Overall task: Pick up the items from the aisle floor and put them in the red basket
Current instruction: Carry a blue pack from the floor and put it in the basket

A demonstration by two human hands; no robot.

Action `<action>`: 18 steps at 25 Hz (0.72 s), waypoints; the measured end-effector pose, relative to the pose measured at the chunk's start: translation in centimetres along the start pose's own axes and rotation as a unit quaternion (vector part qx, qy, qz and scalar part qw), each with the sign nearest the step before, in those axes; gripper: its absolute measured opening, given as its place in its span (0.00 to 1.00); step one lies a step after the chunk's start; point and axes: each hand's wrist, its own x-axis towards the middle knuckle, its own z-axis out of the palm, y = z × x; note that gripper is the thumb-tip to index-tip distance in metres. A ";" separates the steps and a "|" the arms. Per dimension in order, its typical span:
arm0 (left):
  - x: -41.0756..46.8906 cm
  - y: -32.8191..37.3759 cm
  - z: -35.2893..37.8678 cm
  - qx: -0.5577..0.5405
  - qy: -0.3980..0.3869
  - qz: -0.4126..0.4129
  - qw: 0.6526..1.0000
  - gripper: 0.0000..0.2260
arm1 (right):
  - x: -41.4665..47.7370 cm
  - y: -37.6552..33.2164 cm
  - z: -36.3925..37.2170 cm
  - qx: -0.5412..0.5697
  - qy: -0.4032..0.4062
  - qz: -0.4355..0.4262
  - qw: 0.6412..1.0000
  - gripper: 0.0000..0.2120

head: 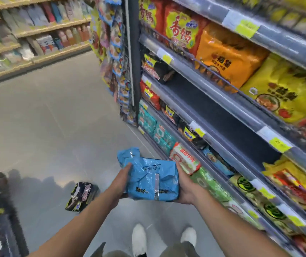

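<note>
The crinkled blue plastic multipack of noodles (152, 179), judged light, soft and slippery, is clasped at opposite sides by left hand (119, 184) and right hand (187, 190).

This is a shop aisle. Shelves (222, 101) with yellow price tags (246, 28) hold noodle packets (228, 58); across the grey floor (46, 117) from them, more stocked shelves (37, 28).
</note>
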 end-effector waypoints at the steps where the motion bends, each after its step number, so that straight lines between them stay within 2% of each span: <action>1: 0.3 0.1 1.4 0.026 -0.018 0.000 1.000 0.21 | -0.7 1.1 -1.5 0.040 0.015 -0.012 0.999 0.49; 6: -2.2 -0.7 10.9 0.144 -0.104 0.005 0.984 0.15 | -5.2 9.0 -9.4 0.196 0.089 -0.066 0.974 0.49; 8: -3.6 -2.6 15.3 0.205 -0.160 0.002 0.966 0.17 | -7.9 13.8 -12.6 0.266 0.121 -0.083 0.953 0.47; 12: -7.0 -8.0 22.8 0.323 -0.247 0.011 0.914 0.22 | -13.6 24.0 -17.5 0.375 0.152 -0.124 0.906 0.45; 18: -18.6 -19.6 35.0 0.444 -0.360 0.036 0.820 0.19 | -23.4 41.9 -23.4 0.509 0.172 -0.204 0.818 0.38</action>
